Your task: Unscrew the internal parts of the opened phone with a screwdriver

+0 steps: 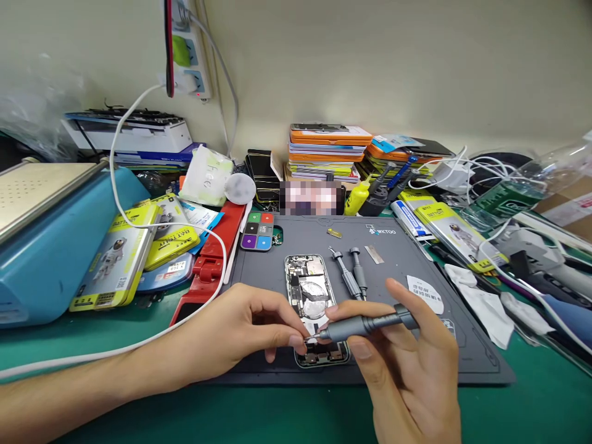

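My right hand (411, 370) grips a grey screwdriver (354, 327), held nearly level with its tip pointing left. At that tip, the thumb and forefinger of my left hand (259, 324) are pinched together; whatever sits between them is too small to make out. Below both hands lies an opened phone (309, 290), its inner parts exposed and its lower half partly covered by my fingers and the tool. It rests on a dark grey work mat (398, 253). Two more screwdrivers, one (346, 275) beside another (359, 272), lie right of the phone.
A coloured screw tray (257, 232) sits at the mat's upper left, near a red clamp tool (208, 271). Yellow battery packs (118, 259) and a blue machine (60, 246) stand left. A white cable (217, 237) crosses above my left forearm. Stacked boxes (326, 148) stand behind.
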Available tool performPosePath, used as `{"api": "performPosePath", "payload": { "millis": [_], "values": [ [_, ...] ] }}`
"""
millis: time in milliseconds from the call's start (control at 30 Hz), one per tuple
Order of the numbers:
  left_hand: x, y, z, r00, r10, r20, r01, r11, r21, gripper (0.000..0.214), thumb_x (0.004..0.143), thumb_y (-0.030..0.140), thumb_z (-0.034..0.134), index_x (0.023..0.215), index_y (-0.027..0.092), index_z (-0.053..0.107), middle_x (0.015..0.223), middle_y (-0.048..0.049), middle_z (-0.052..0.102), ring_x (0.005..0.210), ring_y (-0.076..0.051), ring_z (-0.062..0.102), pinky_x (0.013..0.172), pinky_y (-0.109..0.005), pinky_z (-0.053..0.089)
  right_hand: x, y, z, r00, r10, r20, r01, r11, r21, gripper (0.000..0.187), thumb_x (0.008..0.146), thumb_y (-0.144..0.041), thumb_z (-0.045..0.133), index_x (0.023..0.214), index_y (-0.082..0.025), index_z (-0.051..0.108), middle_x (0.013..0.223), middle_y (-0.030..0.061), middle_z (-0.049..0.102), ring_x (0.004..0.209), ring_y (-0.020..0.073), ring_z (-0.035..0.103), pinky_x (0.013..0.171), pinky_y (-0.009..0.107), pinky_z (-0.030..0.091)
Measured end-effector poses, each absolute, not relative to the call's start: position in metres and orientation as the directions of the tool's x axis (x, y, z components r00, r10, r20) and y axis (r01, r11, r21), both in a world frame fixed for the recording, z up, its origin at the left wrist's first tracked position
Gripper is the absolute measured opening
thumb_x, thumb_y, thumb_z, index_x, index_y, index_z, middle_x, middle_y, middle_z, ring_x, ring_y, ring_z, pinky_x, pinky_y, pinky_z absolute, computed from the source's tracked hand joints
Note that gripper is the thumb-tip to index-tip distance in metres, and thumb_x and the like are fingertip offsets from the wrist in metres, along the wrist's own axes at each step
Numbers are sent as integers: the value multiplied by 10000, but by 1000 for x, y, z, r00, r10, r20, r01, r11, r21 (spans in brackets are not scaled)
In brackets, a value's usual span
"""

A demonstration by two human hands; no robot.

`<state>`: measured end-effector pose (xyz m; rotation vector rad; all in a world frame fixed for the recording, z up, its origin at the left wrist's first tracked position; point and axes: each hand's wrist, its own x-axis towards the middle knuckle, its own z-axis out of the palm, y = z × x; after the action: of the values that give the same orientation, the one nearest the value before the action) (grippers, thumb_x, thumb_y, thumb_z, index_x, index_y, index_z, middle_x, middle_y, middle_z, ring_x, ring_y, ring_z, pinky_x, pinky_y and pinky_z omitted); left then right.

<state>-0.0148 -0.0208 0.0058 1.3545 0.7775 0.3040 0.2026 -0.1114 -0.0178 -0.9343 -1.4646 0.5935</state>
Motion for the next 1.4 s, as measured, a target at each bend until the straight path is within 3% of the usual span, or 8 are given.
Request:
{"api": "performPosePath", "payload": {
  "millis": [467,733,1033,1400],
  "values": [
    [-15,-21,6,721,618,-313,210,235,949,145,969,328,811,976,191,859,992,-27,863,833,-148,693,734,-213,553,207,-113,-18,123,853,507,211,476,-854,566,1096,-97,568,1602,-311,431,1152,64,796,1041,161,816,860,240,707],
    [-17,-20,4,720,625,-302,177,255,951,118,962,310,832,979,202,876,967,-17,866,795,-134,710,747,-217,581,206,-109,-14,173,904,392,130,373,-919,484,1112,-221,598,1566,-328,469,1111,57,813,874,165,838,778,249,734],
    [-18,-21,6,723,619,-307,220,216,952,138,1010,322,779,1008,202,846,972,-5,858,807,-119,693,752,-195,556,204,-107,-14,169,910,379,90,369,-925,474,1111,-221,613,1550,-346,487,1120,35,812,900,124,843,850,176,701],
    [-17,-20,9,705,646,-293,208,206,956,135,1029,276,745,1003,206,857,1009,0,865,798,-108,704,743,-171,567,202,-107,-14,198,906,375,56,372,-927,426,1101,-195,613,1483,-356,513,1125,44,795,949,151,830,853,233,726]
  ]
}}
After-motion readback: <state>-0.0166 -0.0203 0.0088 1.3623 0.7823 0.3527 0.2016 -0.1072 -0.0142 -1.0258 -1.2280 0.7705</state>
